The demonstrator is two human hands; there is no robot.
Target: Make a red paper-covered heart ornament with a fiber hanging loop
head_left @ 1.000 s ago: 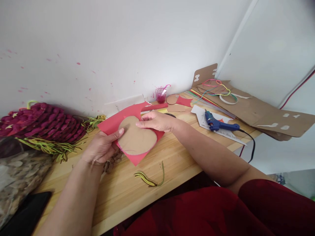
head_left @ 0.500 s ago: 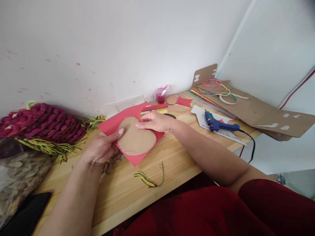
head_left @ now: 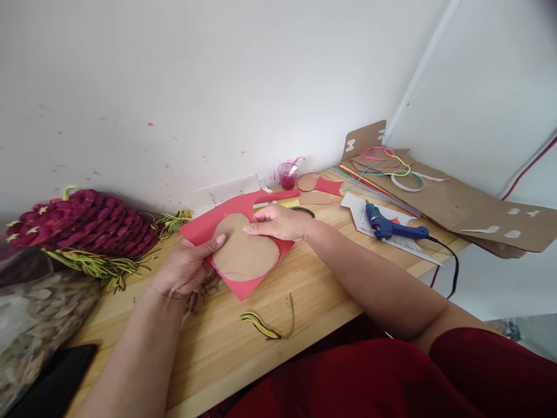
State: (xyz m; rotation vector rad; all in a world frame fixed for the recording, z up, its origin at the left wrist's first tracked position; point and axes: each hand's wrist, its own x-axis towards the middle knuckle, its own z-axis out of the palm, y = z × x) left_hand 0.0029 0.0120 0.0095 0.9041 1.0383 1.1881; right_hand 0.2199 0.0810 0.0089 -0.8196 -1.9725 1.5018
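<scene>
A brown cardboard shape (head_left: 244,249), rounded and heart-like, is shown lying flat upon a red paper sheet (head_left: 202,225), both raised slightly above a wooden table (head_left: 313,290). The pair is clamped at its left edge by the left hand (head_left: 185,270), the thumb (head_left: 215,241) being pressed onto the cardboard while the remaining fingers are closed beneath the sheet. The upper edge of the shape is pinched by the closed fingers of the right hand (head_left: 278,222). Directly under the left fingers, a small heap of brown seed-like pieces (head_left: 201,295) is seen. Below both sets of fingers, nearer the table edge, green and yellow strands (head_left: 266,323) are laid. Beyond the right fingertips, against the wall, a pink cup (head_left: 288,174) is placed. Well to the right of the right fingers, a blue glue gun (head_left: 389,227) is rested on white card, with brown cardboard sheets (head_left: 478,212) behind it. Far left of the left fingers, a magenta bundle (head_left: 82,223) is visible.
</scene>
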